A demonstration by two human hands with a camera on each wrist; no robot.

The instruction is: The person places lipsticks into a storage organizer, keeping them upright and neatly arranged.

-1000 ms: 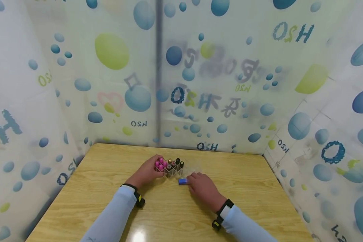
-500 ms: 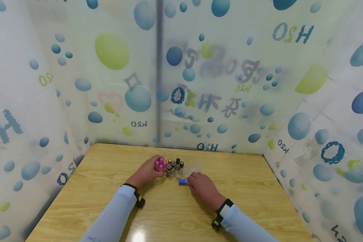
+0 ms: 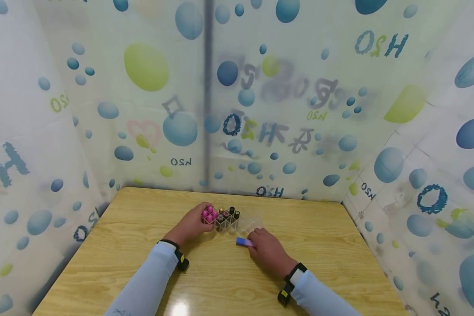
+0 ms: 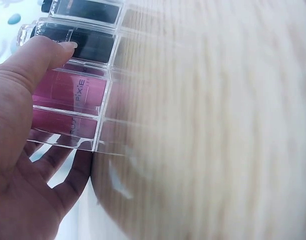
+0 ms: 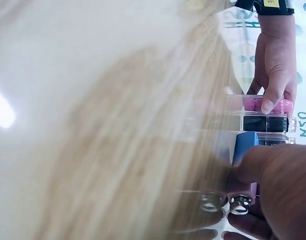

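A clear lattice organizer point(image 3: 228, 227) of cosmetic tubes stands toward the back of the table. Pink tubes point(image 3: 210, 215) fill its left end, with dark tubes point(image 3: 231, 211) beside them. My left hand point(image 3: 193, 224) grips that left end, its thumb across the front in the left wrist view. Just in front of the organizer's right part, my right hand point(image 3: 269, 251) pinches a blue-to-pink lipstick tube point(image 3: 243, 242), its blue end pointing left. A silver ring-like end point(image 5: 239, 204) shows on the tube in the right wrist view. My right fingers partly cover it.
The wooden table point(image 3: 205, 281) reaches back to a patterned curtain point(image 3: 276, 131), which also hangs along both sides. Compartments without tubes point(image 3: 252, 220) make up the organizer's right part. Black wrist cameras point(image 3: 183, 260) sit on both wrists.
My right hand has shifted slightly right and toward me with the lipstick tube, and more of its purple part shows. The left hand and the organizer have stayed almost still.
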